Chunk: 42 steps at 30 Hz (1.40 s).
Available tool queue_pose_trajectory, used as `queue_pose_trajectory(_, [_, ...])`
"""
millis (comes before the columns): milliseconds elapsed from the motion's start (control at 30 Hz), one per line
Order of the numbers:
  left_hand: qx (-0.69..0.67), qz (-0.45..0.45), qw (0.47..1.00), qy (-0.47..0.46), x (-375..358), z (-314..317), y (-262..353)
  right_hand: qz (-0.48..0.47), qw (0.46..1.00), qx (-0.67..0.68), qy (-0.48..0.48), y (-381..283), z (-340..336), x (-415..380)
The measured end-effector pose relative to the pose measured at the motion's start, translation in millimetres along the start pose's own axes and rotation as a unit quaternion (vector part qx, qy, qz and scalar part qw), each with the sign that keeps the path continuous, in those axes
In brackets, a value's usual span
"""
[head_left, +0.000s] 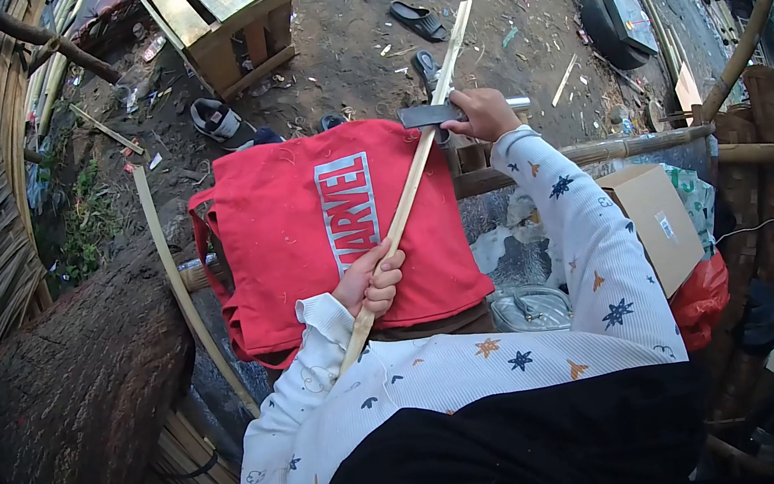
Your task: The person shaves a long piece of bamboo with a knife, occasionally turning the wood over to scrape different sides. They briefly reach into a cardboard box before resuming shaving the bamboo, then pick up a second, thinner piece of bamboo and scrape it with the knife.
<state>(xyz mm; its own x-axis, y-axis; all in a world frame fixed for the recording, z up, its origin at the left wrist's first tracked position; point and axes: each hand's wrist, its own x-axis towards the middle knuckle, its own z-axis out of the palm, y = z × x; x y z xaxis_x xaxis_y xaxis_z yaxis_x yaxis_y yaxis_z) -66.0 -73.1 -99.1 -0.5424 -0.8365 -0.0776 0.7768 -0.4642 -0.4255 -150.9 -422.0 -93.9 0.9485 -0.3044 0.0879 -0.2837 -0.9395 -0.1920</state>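
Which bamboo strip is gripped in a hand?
The long pale strip slanting across the red cloth, gripped by the left hand. The curved strip beside the cloth lies untouched.

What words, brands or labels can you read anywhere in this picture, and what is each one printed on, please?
"MARVEL": white block letters, running sideways on the red cloth across the lap.
Cardboard box: a small printed label with a barcode, too small to read.
No other readable text shows.

White long sleeves (601,249) with blue and orange stars, black garment (504,467) below.
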Motion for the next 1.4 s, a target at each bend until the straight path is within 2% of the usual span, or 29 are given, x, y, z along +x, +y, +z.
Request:
queue_pose_trajectory(33, [0.002,0.002,1.000,0.008,0,1,-1,0.070,0.997,-0.020,0.010,11,1,8])
queue_pose_trajectory(67, [0.004,0.003,1.000,0.015,0,3,0,0.242,0.970,-0.034,0.004,18,1,20])
queue_pose_trajectory(167, [0.003,0.009,1.000,0.001,-1,1,-1,0.271,0.962,-0.031,-0.026,23,3,26])
queue_pose_trajectory(233, [-0.004,0.012,1.000,-0.010,0,0,-2,0.090,0.996,-0.023,-0.011,19,6,15])
queue_pose_trajectory(300, [-0.008,0.012,1.000,-0.010,0,0,-1,-0.106,0.994,-0.013,0.007,15,1,11])
queue_pose_trajectory(333, [-0.014,0.012,1.000,-0.006,0,0,-1,-0.136,0.991,-0.011,0.005,29,3,13])
queue_pose_trajectory(367, [-0.019,0.010,1.000,0.001,-1,1,-2,-0.074,0.997,-0.022,0.019,41,7,15])
queue_pose_trajectory(400, [-0.021,0.009,1.000,0.004,1,3,0,0.098,0.993,-0.060,0.009,49,7,27])
queue_pose_trajectory(433, [-0.021,0.007,1.000,0.004,2,2,1,0.267,0.959,-0.096,-0.001,54,7,33])
queue_pose_trajectory(533, [-0.019,0.008,1.000,-0.007,3,1,6,0.277,0.958,-0.077,0.001,53,10,38])
queue_pose_trajectory(633, [-0.035,0.005,0.999,-0.024,0,-3,0,0.018,1.000,-0.005,-0.005,29,3,23])
queue_pose_trajectory(667, [-0.036,0.004,0.999,-0.027,1,-4,2,-0.100,0.994,0.022,0.039,29,3,23])
queue_pose_trajectory(767, [-0.042,0.005,0.999,-0.003,1,-1,1,0.105,0.991,-0.085,0.003,67,19,34])
queue_pose_trajectory(800, [-0.042,0.005,0.999,0.002,3,-1,1,0.271,0.957,-0.106,0.011,72,18,45])
queue_pose_trajectory(900, [-0.037,0.005,0.999,-0.018,1,-2,2,0.217,0.973,-0.070,0.036,70,12,48])
queue_pose_trajectory(933, [-0.035,0.002,0.999,-0.025,1,-4,2,0.115,0.992,-0.047,0.010,66,14,43])
queue_pose_trajectory(1033, [-0.056,0.005,0.998,-0.027,2,-3,2,-0.092,0.995,-0.026,-0.020,53,19,36])
queue_pose_trajectory(1067, [-0.052,0.001,0.998,-0.025,2,-2,2,-0.076,0.995,-0.035,-0.057,53,5,39])
queue_pose_trajectory(1100, [-0.052,0.001,0.998,-0.023,1,-2,2,0.057,0.996,-0.046,-0.046,62,9,42])
queue_pose_trajectory(1167, [-0.051,0.002,0.998,-0.021,2,-2,2,0.315,0.947,-0.063,-0.024,85,12,62])
queue_pose_trajectory(1200, [-0.041,0.001,0.999,0.003,2,1,2,0.389,0.920,-0.012,-0.040,94,9,66])
queue_pose_trajectory(1300, [-0.029,-0.003,0.999,-0.026,2,-2,2,0.286,0.958,0.011,0.004,95,19,63])
queue_pose_trajectory(1400, [-0.044,0.001,0.999,-0.022,2,-2,2,0.100,0.994,-0.008,-0.052,94,17,57])
